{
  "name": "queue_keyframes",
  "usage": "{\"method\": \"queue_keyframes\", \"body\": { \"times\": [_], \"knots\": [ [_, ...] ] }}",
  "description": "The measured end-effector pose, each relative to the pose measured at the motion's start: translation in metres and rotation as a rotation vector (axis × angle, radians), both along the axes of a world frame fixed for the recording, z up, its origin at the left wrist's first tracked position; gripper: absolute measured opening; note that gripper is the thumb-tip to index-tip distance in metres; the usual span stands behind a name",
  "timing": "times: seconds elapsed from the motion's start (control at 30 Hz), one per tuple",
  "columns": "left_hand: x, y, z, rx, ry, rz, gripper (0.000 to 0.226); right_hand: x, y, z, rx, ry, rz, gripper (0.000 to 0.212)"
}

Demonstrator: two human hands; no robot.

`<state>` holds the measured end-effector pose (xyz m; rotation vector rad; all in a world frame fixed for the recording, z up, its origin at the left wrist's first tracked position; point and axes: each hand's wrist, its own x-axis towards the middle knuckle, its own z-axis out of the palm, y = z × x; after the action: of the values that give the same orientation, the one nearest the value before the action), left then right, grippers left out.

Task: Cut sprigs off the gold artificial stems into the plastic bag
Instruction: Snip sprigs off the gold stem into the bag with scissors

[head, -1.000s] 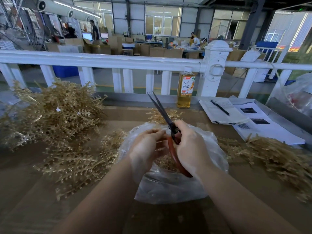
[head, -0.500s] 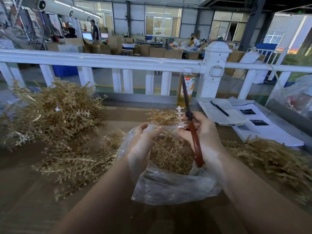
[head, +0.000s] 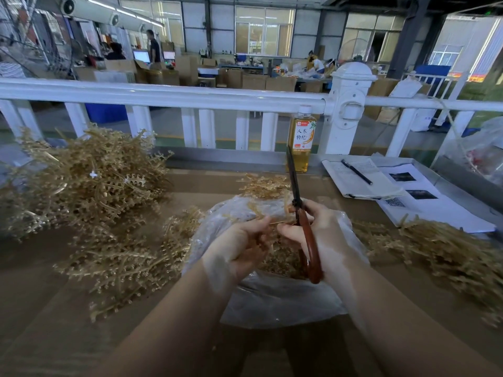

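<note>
A clear plastic bag [head: 275, 300] lies open on the brown table, with cut gold sprigs [head: 283, 262] inside. My right hand [head: 324, 235] grips red-handled scissors [head: 304, 229], their dark blades closed and pointing up and away. My left hand [head: 239, 243] is over the bag's mouth and pinches a thin gold sprig [head: 275, 223] close to my right thumb. A big heap of gold stems [head: 89, 180] sits at the left, more gold stems [head: 119, 262] lie beside the bag, and another pile [head: 446, 251] lies at the right.
A white railing [head: 190, 96] runs along the table's far edge. A bottle of yellow drink [head: 300, 140] stands by the rail post. Papers with a pen [head: 362, 180] lie at the back right, and another plastic bag [head: 481, 151] sits at the far right.
The scissors swung from leaning left with blades apart to upright with blades closed. Both hands drew back together over the bag, and my left hand now pinches a sprig.
</note>
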<state>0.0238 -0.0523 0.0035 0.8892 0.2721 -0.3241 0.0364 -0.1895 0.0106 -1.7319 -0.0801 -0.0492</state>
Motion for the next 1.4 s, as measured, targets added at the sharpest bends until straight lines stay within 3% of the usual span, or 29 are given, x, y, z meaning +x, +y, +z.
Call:
{"method": "queue_keyframes", "body": {
  "times": [0.2,0.4,0.53,0.6,0.7,1.0,1.4],
  "knots": [
    [0.004,0.002,-0.003,0.091,-0.072,0.127,0.014,0.004,-0.001,-0.009,-0.014,-0.019,-0.03,0.035],
    [0.002,-0.001,-0.008,0.266,-0.144,0.124,0.038,0.005,0.002,-0.012,-0.123,-0.13,-0.024,0.036],
    [0.008,0.003,-0.013,0.197,-0.151,0.256,0.036,0.0,-0.001,-0.013,-0.253,-0.235,0.01,0.023],
    [0.011,0.006,-0.016,0.144,-0.166,0.303,0.035,-0.004,-0.002,-0.014,-0.413,-0.268,0.029,0.016],
    [0.014,0.009,-0.019,0.09,-0.153,0.383,0.036,-0.008,-0.004,-0.02,-0.6,-0.296,0.061,0.022],
    [0.016,0.009,-0.028,0.003,-0.137,0.49,0.036,-0.015,-0.01,-0.034,-0.887,-0.332,0.089,0.039],
    [0.017,0.008,-0.031,-0.038,-0.156,0.531,0.036,-0.015,-0.01,-0.036,-0.962,-0.318,0.12,0.044]
  ]
}}
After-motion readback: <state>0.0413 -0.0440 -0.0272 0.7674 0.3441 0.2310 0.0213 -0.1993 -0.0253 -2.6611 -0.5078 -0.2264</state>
